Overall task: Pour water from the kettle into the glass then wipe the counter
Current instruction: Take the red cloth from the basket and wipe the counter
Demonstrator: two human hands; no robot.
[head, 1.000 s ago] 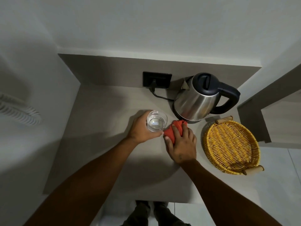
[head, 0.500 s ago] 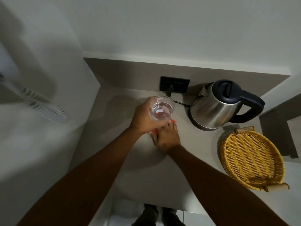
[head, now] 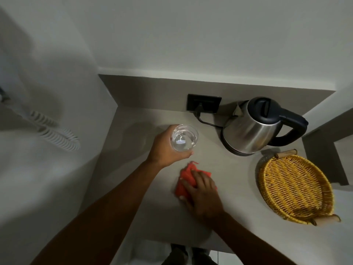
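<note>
Taking the kettle (head: 250, 131) as the landmark: farthest to its left, the left hand (head: 165, 148) holds the glass (head: 185, 137), fingers curled round its side wall, thumb tip showing at the near rim edge. Whether the glass is lifted clear of the counter (head: 131, 165) or resting on it cannot be told. The glass has water in it, so it is likely heavier than it looks, rigid, breakable and possibly slick if wet outside; a full wrap low on the wall, kept upright, seems the safest hold. Nearer the viewer and still left of the kettle, the right hand (head: 202, 192) lies flat on the red cloth (head: 184, 183), fingers spread and pressing it to the counter. The cloth is soft, light and bunches easily, so an open palm on top should move it better than a pinch. The kettle itself sits on its base at the back, lid shut, handle pointing right, untouched. To its right and nearer lies a wicker tray (head: 294, 188).
</note>
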